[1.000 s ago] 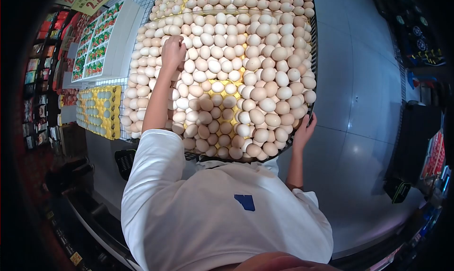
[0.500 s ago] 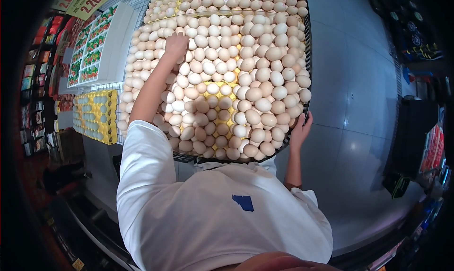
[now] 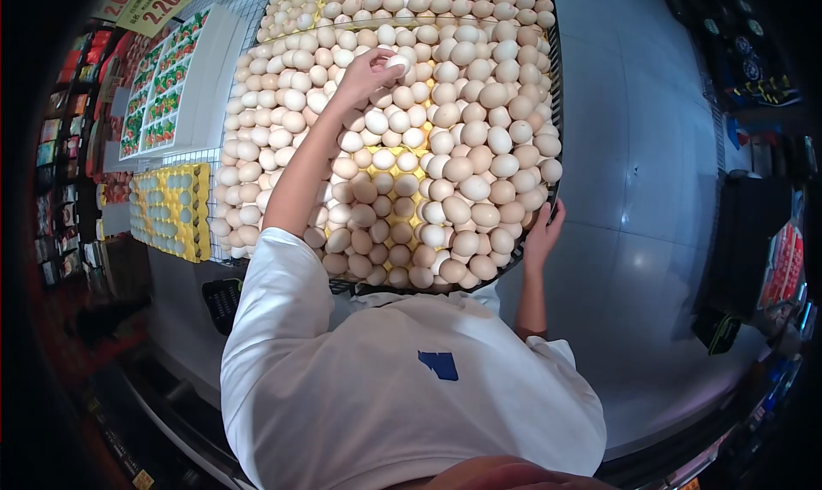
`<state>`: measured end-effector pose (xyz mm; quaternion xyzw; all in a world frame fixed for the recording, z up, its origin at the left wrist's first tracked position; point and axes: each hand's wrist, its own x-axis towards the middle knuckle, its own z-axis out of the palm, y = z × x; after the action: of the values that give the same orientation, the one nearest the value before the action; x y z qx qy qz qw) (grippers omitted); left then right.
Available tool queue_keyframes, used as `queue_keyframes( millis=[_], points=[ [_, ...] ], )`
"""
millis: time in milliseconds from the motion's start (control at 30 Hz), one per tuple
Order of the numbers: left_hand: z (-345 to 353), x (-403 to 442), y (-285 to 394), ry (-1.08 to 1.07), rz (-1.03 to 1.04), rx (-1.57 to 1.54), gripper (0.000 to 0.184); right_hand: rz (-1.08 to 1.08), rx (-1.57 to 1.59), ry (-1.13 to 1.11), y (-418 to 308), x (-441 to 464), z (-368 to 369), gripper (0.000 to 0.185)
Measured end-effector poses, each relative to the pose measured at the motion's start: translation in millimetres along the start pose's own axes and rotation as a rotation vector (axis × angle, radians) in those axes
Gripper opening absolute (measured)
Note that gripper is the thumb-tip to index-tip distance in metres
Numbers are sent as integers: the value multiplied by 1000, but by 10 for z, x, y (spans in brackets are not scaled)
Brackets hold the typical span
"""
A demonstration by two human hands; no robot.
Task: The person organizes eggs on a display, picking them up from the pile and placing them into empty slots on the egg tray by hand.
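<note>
My left hand (image 3: 370,77) reaches over a broad heap of eggs, its fingers closed on a pale egg (image 3: 397,64) near the upper middle. Brown and cream eggs (image 3: 479,189) lie piled in layers all around it. Below the hand, yellow egg trays (image 3: 401,231) show between the eggs. At the right front corner, my right hand (image 3: 541,233) rests against the black rim (image 3: 556,160) of the display, fingers stretched out and apart, holding nothing.
Yellow trays of bluish eggs (image 3: 171,212) stand at the left, below a white box of packs with red and green print (image 3: 167,83). Price signs (image 3: 147,2) hang at the upper left. Grey tiled floor (image 3: 629,190) runs along the right, with a dark stand (image 3: 745,242) beyond.
My left hand has moved right across the heap and now shows a pale egg in its fingers. My right hand stays at the rim.
</note>
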<state>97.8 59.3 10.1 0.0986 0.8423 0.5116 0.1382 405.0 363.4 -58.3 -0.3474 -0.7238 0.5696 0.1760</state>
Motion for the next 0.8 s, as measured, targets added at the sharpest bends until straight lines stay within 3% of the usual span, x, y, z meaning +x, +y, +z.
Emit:
queue_keyframes(
  millis=[33, 100, 267, 367, 533, 600, 800],
  points=[
    [203, -7, 52, -30, -8, -207, 45, -7, -4, -1, 6, 1, 0, 42],
    [576, 2, 121, 8, 11, -279, 45, -26, 0, 17, 50, -2, 12, 43],
    [1210, 125, -18, 202, 145, -185, 48, -3, 15, 8, 88, 16, 3, 42],
    [1274, -10, 222, 242, 162, 47, 47, 1, 26, 6, 105, 19, 10, 43],
    [1433, 2, 228, 310, 161, -18, 42, -26, 30, 5, 80, 13, 11, 43],
    [1459, -29, 268, 444, 221, 138, 41, 5, 23, 14, 53, 5, 17, 42],
    [1492, 25, 216, 458, 193, 188, 44, -23, 9, 16, 48, 4, 16, 43]
  ],
)
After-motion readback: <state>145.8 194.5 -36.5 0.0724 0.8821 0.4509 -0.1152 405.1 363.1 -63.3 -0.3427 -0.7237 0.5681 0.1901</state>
